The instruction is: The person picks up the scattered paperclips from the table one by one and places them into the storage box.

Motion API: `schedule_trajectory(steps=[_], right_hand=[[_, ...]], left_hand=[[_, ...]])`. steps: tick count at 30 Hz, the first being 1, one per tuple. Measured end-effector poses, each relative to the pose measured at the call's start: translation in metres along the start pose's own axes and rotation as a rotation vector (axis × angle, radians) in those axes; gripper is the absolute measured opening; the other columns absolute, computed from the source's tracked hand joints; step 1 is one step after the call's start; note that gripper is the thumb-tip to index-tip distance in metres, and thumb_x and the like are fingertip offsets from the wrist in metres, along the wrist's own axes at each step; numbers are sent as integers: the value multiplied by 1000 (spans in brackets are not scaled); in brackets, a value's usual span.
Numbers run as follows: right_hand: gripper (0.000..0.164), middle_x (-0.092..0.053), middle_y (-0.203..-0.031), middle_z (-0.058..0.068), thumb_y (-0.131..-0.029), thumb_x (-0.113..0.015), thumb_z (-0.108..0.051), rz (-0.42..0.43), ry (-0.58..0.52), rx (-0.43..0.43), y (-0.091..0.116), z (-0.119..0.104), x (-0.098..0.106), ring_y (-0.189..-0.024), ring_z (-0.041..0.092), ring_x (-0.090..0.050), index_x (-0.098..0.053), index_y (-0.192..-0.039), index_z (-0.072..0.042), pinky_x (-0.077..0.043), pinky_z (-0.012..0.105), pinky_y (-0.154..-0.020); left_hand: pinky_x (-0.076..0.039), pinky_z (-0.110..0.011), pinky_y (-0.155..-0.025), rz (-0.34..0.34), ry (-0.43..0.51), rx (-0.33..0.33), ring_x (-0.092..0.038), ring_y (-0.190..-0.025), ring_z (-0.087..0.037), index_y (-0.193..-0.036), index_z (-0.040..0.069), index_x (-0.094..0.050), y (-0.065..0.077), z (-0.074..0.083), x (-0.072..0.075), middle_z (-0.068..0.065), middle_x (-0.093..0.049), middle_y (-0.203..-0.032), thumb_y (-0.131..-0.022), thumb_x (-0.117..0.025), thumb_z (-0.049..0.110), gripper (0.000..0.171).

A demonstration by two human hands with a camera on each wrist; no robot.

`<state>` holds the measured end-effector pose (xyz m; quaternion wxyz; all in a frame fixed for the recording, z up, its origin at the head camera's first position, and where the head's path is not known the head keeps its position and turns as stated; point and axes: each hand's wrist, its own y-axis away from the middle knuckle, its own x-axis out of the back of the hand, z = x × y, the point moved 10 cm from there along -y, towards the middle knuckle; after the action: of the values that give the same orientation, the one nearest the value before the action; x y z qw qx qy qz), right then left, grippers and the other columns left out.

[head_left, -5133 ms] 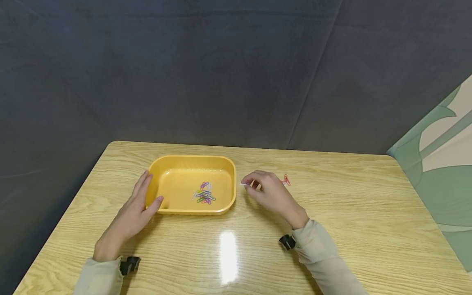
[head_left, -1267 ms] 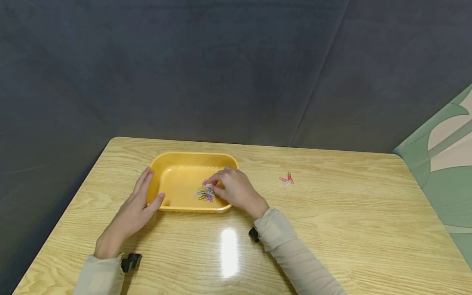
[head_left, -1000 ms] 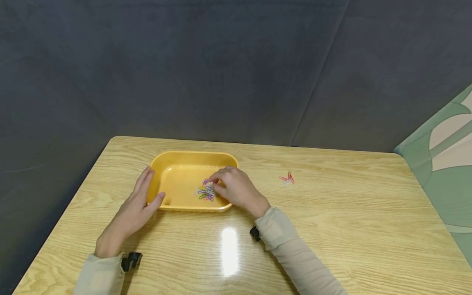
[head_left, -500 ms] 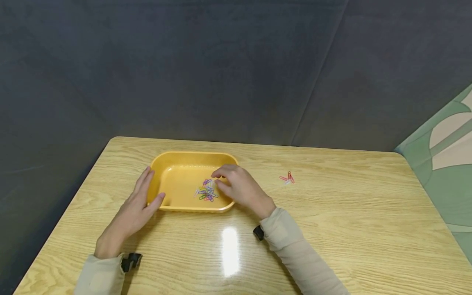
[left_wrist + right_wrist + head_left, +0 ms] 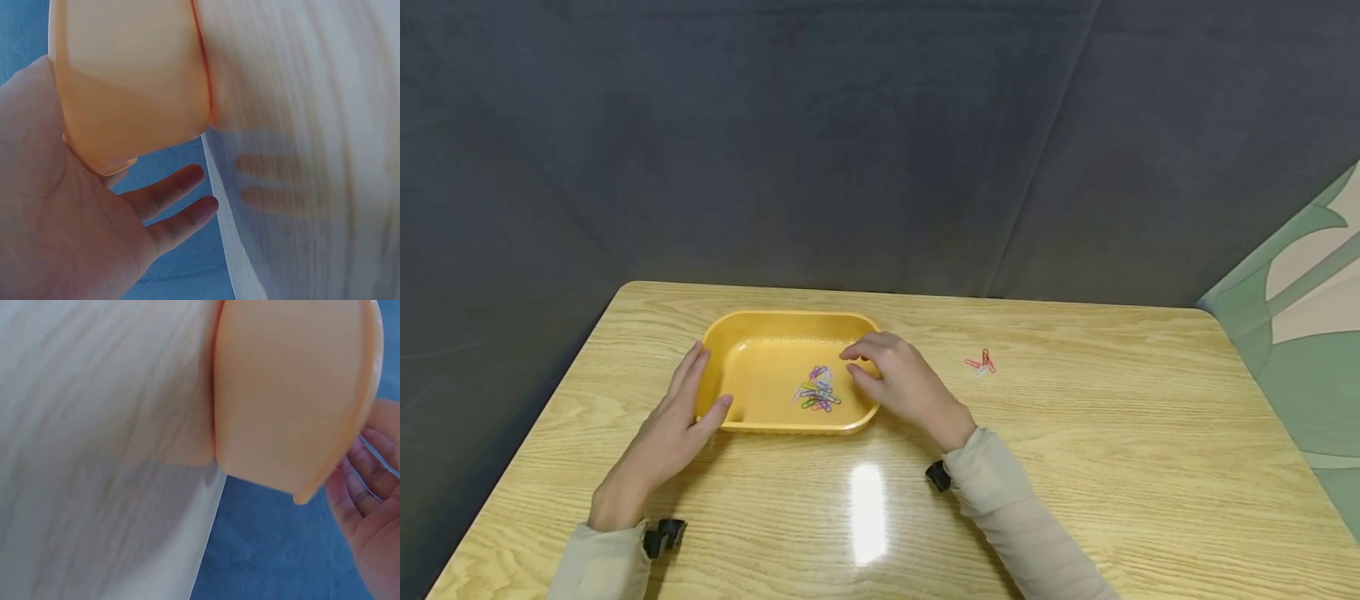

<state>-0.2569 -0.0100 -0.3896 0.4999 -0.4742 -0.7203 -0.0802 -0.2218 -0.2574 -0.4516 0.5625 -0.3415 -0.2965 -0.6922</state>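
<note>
My left hand (image 5: 662,437) rests against the left end of a yellow tray (image 5: 790,427), thumb over the near corner of the rim. In the left wrist view that hand's fingers (image 5: 165,190) extend straight beside the tray wall (image 5: 134,94). Inside the tray, toward its right half, lies a pile of coloured paper clips (image 5: 817,392). My right hand (image 5: 910,383) hovers over the tray's right rim, thumb and index finger apart with nothing between them. In the right wrist view the right hand (image 5: 375,500) is partly hidden behind the tray wall (image 5: 287,394).
On the wooden table (image 5: 1112,433), right of the tray, lie a few red paper clips (image 5: 987,362) and a whitish one (image 5: 981,372). A dark cloth partition (image 5: 850,150) stands along the table's far edge. A green and beige patterned surface (image 5: 1292,333) borders the right side.
About five seconds ago my right hand pinched a white paper clip right of the tray. It reached over the pile, its fingers parted, and it has drawn back rightward without the clip. Left hand unmoved.
</note>
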Motion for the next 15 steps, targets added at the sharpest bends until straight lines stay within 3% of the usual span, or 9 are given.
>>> schedule_trajectory(steps=[7,15], right_hand=[[16,-73,-101,6,-92,-68,-6,44,-27,-10,6,10,15,-86,19,-65,-74,-107,-4,-54,31,-76],[16,-74,-101,5,-92,-69,-8,62,-24,-66,14,22,28,-91,20,-67,-75,-107,-5,-55,34,-80]], left_hand=[[-30,-72,-105,-2,-7,3,-20,-148,-49,-160,7,-1,0,0,0,-6,8,-168,-105,-43,44,79],[-29,-72,-106,-4,3,2,-20,-148,-49,-161,8,-1,0,0,0,-7,8,-168,-105,-44,44,79]])
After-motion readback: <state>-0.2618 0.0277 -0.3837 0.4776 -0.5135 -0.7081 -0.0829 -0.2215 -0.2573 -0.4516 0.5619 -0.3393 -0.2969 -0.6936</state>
